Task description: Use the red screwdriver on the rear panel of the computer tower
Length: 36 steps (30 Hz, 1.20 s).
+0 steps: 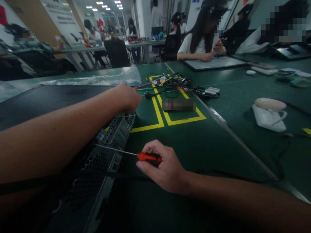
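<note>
A dark desktop computer case [82, 92] lies on the left, its perforated metal rear panel [96, 165] facing right. Over the far rear corner, beside a round fan grille [129, 118], my left hand [126, 97] is closed around the edge, its fingertips mostly hidden. My right hand [167, 166] grips the orange and black handle of a screwdriver [147, 157]. The long thin shaft points left, and its tip reaches the rear panel near the middle. Whether the tip sits on a screw I cannot tell.
A tangle of cables [178, 81] lies beyond the case, near yellow tape [184, 121] and a blurred dark object [178, 105]. Clear plastic wrap [116, 76] lies behind the case. A white cup [268, 118] with a lid stands right. Several people sit at tables farther back.
</note>
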Each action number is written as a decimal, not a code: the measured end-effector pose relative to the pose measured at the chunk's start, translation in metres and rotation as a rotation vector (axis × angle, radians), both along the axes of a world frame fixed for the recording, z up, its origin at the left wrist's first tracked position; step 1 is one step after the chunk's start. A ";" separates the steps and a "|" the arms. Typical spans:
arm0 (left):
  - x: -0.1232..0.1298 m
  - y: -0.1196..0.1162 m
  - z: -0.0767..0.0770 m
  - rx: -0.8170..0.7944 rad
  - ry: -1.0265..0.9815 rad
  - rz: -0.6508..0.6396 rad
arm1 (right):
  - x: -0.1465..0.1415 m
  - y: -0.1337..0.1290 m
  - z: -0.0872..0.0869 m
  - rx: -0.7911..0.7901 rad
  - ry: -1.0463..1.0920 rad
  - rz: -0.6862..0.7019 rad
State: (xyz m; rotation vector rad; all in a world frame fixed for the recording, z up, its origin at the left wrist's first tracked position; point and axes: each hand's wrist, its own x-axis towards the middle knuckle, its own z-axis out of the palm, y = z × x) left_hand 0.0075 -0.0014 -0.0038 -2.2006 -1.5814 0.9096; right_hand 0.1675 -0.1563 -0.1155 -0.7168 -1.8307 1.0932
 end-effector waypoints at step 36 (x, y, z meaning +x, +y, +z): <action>-0.001 0.000 0.001 -0.005 0.002 -0.018 | 0.000 0.000 -0.001 -0.022 0.002 0.007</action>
